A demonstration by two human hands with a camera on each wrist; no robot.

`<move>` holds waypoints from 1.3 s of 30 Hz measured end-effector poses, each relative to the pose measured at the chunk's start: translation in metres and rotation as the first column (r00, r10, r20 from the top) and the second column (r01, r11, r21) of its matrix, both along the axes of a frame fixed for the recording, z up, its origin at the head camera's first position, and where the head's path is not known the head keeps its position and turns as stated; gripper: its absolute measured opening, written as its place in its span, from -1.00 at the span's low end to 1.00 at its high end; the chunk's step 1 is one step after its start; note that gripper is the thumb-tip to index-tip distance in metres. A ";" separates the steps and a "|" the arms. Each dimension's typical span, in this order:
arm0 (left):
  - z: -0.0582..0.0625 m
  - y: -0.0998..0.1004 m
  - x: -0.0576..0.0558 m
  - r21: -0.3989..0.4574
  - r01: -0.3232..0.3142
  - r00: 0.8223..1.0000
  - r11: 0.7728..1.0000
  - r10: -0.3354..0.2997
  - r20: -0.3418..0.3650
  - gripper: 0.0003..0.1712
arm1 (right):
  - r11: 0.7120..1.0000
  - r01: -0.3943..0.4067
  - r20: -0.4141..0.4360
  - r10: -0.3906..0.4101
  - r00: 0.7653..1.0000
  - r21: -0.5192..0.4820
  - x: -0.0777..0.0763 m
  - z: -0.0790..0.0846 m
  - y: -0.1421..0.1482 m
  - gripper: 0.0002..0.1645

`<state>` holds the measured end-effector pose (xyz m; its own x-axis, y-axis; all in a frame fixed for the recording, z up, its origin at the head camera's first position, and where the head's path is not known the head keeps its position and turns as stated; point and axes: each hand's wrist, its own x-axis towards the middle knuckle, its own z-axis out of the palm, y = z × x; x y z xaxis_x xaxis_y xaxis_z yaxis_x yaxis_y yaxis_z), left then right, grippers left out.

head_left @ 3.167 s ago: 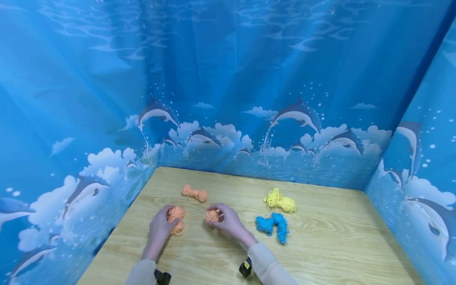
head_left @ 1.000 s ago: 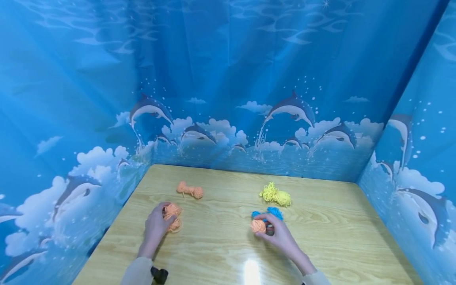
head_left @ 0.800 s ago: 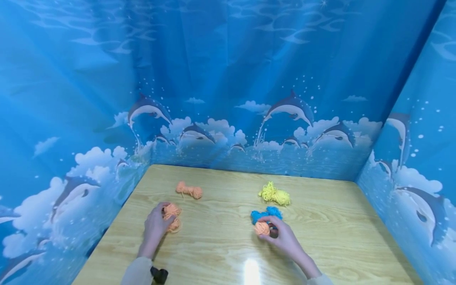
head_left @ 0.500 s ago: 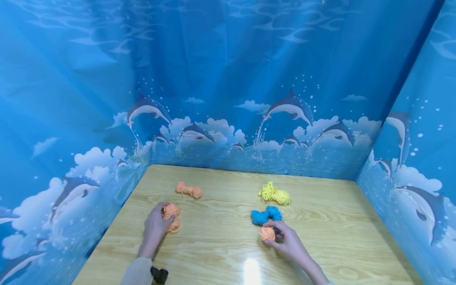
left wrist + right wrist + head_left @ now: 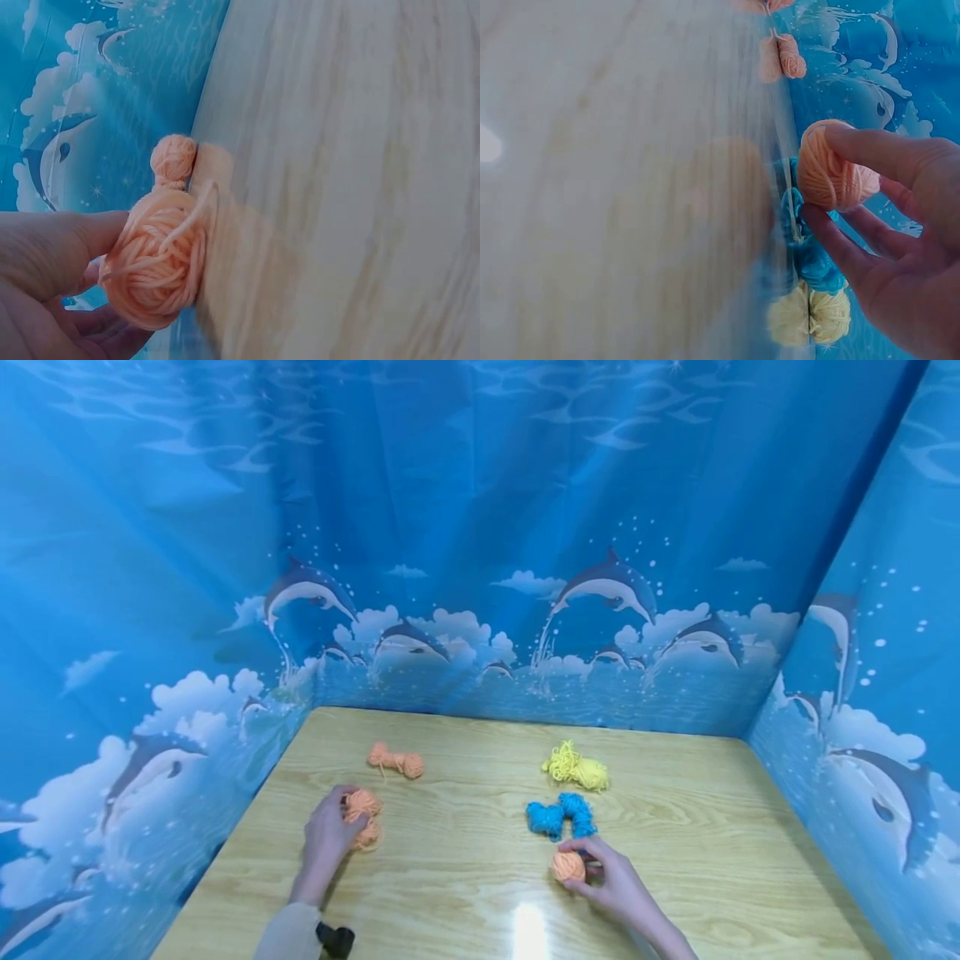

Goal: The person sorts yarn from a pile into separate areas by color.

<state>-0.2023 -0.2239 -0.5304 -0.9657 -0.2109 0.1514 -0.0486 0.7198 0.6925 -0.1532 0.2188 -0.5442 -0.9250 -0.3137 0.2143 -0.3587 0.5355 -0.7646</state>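
Observation:
My left hand [image 5: 330, 831] holds a peach yarn bundle [image 5: 363, 806] on the left of the table; the left wrist view shows thumb and fingers round the bigger ball [image 5: 157, 262], a smaller lump [image 5: 174, 157] beyond it and a loose strand over it. My right hand [image 5: 617, 881] pinches a small round peach yarn ball [image 5: 568, 867] between thumb and fingers, just on the near side of two blue yarn bundles [image 5: 546, 818]. In the right wrist view the ball [image 5: 832, 165] overlaps the blue yarn [image 5: 817, 262].
A dumbbell-shaped peach yarn bundle [image 5: 396, 762] lies farther back on the left. Yellow yarn [image 5: 576, 768] with loose loops lies behind the blue. The wooden table [image 5: 465, 835] meets dolphin-printed blue curtains [image 5: 480, 568] at the back and sides.
My right hand has carried the small peach ball from near the left hand across to the right, then closer to the near side, uncovering the blue yarn. The left hand keeps its hold.

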 end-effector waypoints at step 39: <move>0.016 0.076 -0.003 0.301 0.232 0.972 0.925 -0.205 -0.118 -0.44 | 0.998 -0.065 0.062 0.066 0.996 -0.010 0.008 0.003 0.012 -0.48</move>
<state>-0.2051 -0.1479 -0.5142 -0.9799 -0.0457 0.1942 0.1527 0.4545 0.8776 -0.1448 0.2310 -0.5407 -0.9140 -0.3728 0.1601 -0.3448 0.5061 -0.7905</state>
